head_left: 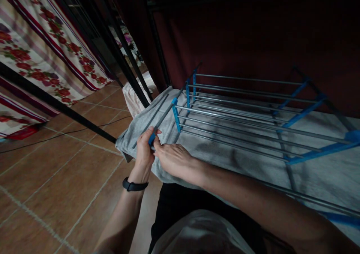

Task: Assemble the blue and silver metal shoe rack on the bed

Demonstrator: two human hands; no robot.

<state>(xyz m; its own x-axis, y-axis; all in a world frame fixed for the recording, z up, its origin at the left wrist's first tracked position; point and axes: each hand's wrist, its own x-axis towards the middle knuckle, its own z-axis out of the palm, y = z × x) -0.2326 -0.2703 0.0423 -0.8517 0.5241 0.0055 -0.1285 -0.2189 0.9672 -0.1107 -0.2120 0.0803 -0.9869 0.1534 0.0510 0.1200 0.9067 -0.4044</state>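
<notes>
**Two hands meet at the left end of a blue-and-grey rack (233, 116)**

A dark reddish panel (239, 40) rises behind the rack, mostly in shadow. The brown tiled floor (70, 171) spreads to the left of the rack, well below it. Farther off, to the rack's far left, hangs a floral curtain (56, 47) with red roses and stripes. Under the rack lies a rumpled grey cloth (323, 171), bunched up beyond its left end. The rack itself rests on this cloth, its metal rods running left to right between blue brackets (the right-hand ones lean over at a slant). Black poles (120, 47) stand or slant to the left of the rack.

At the rack's near left corner, the right hand (174, 156) reaches across with its fingertips against the near end of a blue joint (152, 138); I cannot tell whether they pinch it or the tube. The left hand (144, 145) closes round that joint, thumb and fingers wrapped about it. A grey tube (164, 117) runs from the joint to the rack's blue corner piece. A black wristband (135, 185) circles the left wrist, nearer the body than the rack.
</notes>
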